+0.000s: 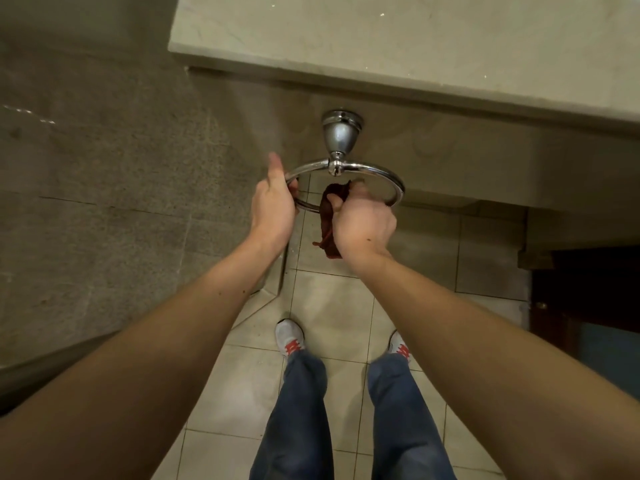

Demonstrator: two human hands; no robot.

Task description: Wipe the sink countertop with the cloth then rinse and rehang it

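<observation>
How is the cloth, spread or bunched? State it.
Bunched: the cloth hangs as a narrow crumpled strip from the right hand, at the towel ring.

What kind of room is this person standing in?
Most likely a bathroom or washroom: a chrome towel ring is fixed below a stone countertop, the floor is tiled, and the right hand holds a dark cloth at the ring.
</observation>
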